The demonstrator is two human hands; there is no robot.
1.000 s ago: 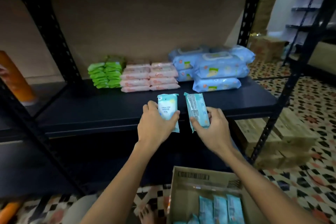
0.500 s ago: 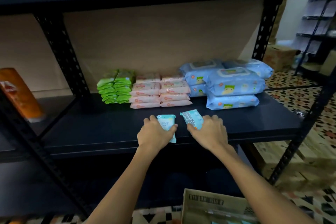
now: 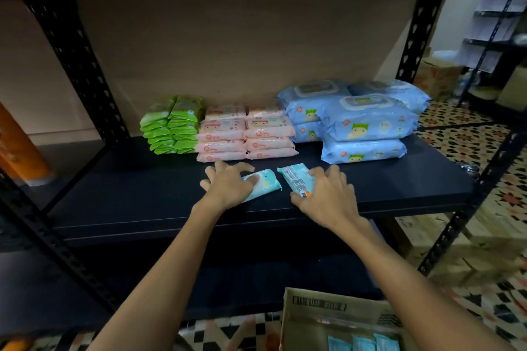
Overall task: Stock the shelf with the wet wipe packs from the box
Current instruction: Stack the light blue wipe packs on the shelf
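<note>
Two small light-blue wet wipe packs lie on the black shelf (image 3: 142, 196), in front of the stacks. My left hand (image 3: 228, 182) rests on the left pack (image 3: 263, 183) with fingers curled over it. My right hand (image 3: 328, 194) grips the right pack (image 3: 295, 179), whose printed back faces up. The cardboard box (image 3: 313, 305) stands on the floor at the bottom right, with several more blue packs (image 3: 362, 343) upright inside.
Along the back of the shelf sit green packs (image 3: 171, 125), pink packs (image 3: 245, 134) and large blue packs (image 3: 362, 128). Black perforated posts (image 3: 77, 65) frame the shelf. An orange bottle (image 3: 20, 148) stands at far left. The floor is patterned tile.
Both hands have moved forward and down, bringing the two packs from the air in front of the shelf edge onto the shelf board. The view has tilted up.
</note>
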